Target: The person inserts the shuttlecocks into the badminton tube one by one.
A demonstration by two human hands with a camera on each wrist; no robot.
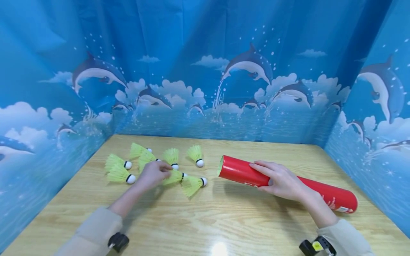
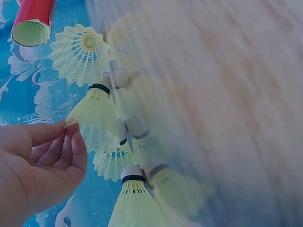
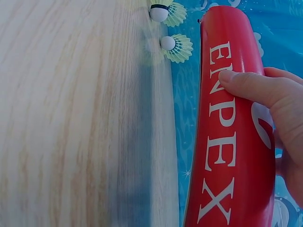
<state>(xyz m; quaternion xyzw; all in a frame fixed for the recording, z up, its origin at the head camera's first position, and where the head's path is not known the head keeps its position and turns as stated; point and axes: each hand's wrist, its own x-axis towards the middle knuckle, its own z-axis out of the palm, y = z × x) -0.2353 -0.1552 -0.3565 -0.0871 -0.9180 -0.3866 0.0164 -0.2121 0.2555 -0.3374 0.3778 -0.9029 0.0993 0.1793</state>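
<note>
My left hand (image 1: 155,174) pinches the skirt edge of a yellow shuttlecock (image 1: 175,176) between thumb and fingertips; the left wrist view shows this shuttlecock (image 2: 97,106) with its black-banded cork facing away from the hand. Just right of it lies another shuttlecock (image 1: 193,185). My right hand (image 1: 282,179) grips a red shuttlecock tube (image 1: 237,170) from above, thumb on the near side. The tube slants, its open end pointing left toward the shuttlecocks and its far end low at the right. White letters "ENPEX" run along the tube (image 3: 220,123) in the right wrist view.
Several more shuttlecocks lie on the wooden table (image 1: 205,220), some left of my left hand like this shuttlecock (image 1: 120,174), others behind it, such as the shuttlecock (image 1: 196,155) farther right. A blue dolphin-print curtain (image 1: 192,71) borders the table at the back and sides.
</note>
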